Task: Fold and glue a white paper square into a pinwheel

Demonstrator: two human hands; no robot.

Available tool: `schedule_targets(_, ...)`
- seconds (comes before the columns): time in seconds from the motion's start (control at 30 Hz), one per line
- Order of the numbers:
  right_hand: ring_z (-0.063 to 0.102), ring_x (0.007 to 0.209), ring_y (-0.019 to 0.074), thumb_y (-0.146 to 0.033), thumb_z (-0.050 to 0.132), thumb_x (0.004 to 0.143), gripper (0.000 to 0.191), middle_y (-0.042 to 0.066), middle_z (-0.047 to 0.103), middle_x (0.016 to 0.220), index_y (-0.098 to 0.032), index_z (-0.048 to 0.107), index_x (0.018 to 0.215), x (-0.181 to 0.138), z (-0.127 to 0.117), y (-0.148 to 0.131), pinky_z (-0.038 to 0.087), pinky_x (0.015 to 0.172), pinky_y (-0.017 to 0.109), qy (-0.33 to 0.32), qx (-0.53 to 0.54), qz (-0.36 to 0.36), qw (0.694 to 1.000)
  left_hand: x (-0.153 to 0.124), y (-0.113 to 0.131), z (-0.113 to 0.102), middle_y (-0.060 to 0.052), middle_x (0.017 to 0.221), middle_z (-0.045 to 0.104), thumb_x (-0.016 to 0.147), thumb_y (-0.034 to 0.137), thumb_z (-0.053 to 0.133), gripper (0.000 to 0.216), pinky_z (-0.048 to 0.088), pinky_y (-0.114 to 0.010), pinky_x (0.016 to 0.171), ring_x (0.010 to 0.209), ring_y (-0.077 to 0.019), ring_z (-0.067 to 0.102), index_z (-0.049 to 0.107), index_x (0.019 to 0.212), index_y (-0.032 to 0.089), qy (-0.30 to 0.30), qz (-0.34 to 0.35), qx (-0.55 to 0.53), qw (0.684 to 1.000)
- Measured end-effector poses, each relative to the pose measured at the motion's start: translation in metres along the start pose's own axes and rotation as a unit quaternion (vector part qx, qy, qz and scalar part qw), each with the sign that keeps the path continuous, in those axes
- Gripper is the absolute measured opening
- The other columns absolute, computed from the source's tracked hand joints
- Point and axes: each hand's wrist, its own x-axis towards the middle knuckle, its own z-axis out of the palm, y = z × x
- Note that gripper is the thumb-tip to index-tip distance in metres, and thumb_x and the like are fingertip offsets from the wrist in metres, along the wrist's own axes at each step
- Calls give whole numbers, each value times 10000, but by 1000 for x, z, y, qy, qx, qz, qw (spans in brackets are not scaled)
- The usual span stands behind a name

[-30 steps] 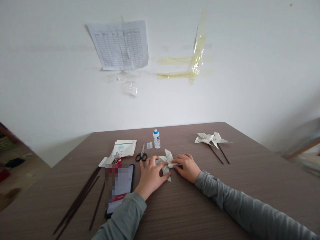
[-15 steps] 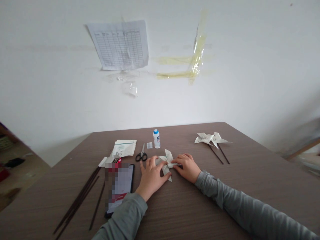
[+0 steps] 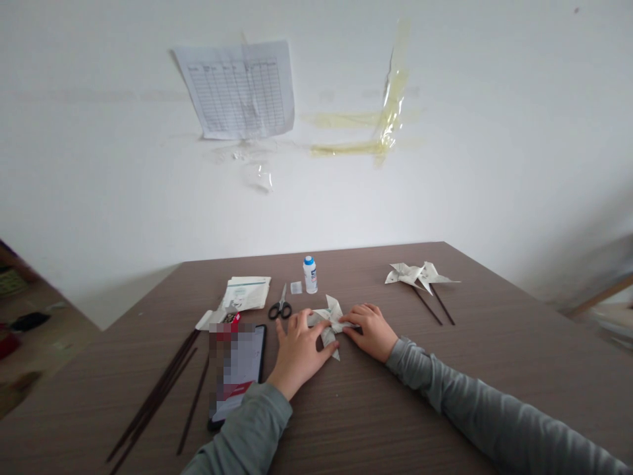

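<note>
A folded white paper pinwheel (image 3: 330, 318) lies flat on the brown table (image 3: 445, 369) between my hands. My left hand (image 3: 299, 349) rests on its left side, fingers bent and pressing the paper. From the right, my right hand (image 3: 370, 328) pinches the folded flaps at its middle with curled fingers. Both sleeves are grey.
Two finished paper pinwheels on dark sticks (image 3: 420, 277) lie at the back right. Black scissors (image 3: 279, 305), a small glue bottle (image 3: 310, 274), a paper stack (image 3: 244, 292), a phone (image 3: 237, 369) and several dark sticks (image 3: 158, 389) lie to the left. A wall with a taped sheet (image 3: 237, 89) stands behind.
</note>
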Motion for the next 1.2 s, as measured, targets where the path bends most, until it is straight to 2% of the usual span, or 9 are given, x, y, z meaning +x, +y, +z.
schedule_targets(0.13,903,1245,320,-217,873,1154,244,77,963,1214,-325,1008,1325,0,-1,-1,616,1304,570,-13,3,8,1000,1,2,-1,-138,1829,750,1085,433,1007,470,344,-941,1548,1745,-514,644,981,1553,462,3,4,14,1000)
schedule_targets(0.3,911,1228,331,-221,863,1161,242,78,962,1187,-322,1009,1326,0,0,0,626,1309,590,-9,4,4,1000,1,3,-1,-160,1820,746,1055,418,1043,532,360,-942,1544,1747,-522,649,971,1582,417,10,-2,14,1000)
schedule_targets(0.4,911,1218,329,-215,854,1159,251,77,964,1180,-325,1011,1321,0,2,1,637,1298,585,0,2,-1,1000,1,3,0,-146,1809,750,1037,408,1060,591,387,-927,1537,1736,-509,663,950,1616,451,20,-1,13,1000)
schedule_targets(0.6,908,1244,327,-211,844,1159,273,80,970,1215,-326,1007,1347,-1,2,2,622,1315,598,-10,6,1,1000,2,3,-2,-140,1808,765,1054,412,1049,460,364,-959,1528,1736,-535,651,1007,1507,479,13,11,12,1000)
schedule_targets(0.77,910,1242,333,-219,839,1164,267,83,966,1209,-325,1007,1342,-1,1,2,618,1315,605,-8,6,-1,1000,3,4,-5,-131,1818,779,1044,394,1063,453,376,-984,1512,1749,-566,641,1018,1488,473,12,20,15,1000)
schedule_targets(0.93,912,1214,330,-198,850,1150,271,84,961,1181,-321,1012,1329,-1,3,2,627,1286,589,-3,6,-5,1000,4,2,-1,-143,1849,754,1028,403,1074,454,381,-969,1515,1778,-564,615,1022,1476,455,21,16,6,1000)
schedule_targets(1.0,910,1199,330,-196,855,1148,270,84,960,1169,-321,1013,1327,-1,2,3,631,1278,586,-1,4,-6,1000,4,-1,2,-145,1869,735,999,413,1096,517,388,-954,1521,1796,-563,597,1008,1508,451,33,11,3,999)
schedule_targets(1.1,909,1181,332,-195,867,1148,262,84,958,1155,-313,1018,1327,-1,2,2,640,1267,568,3,1,-8,1000,5,-4,6,-135,1913,696,968,424,1119,624,376,-953,1527,1834,-573,553,976,1574,471,41,7,-2,999)
schedule_targets(1.2,911,1154,328,-201,889,1141,246,80,950,1128,-310,1024,1316,-1,1,2,653,1251,555,2,1,-5,1000,6,-4,6,-128,1956,658,984,438,1109,602,350,-978,1525,1857,-598,520,978,1569,497,30,13,-9,999)
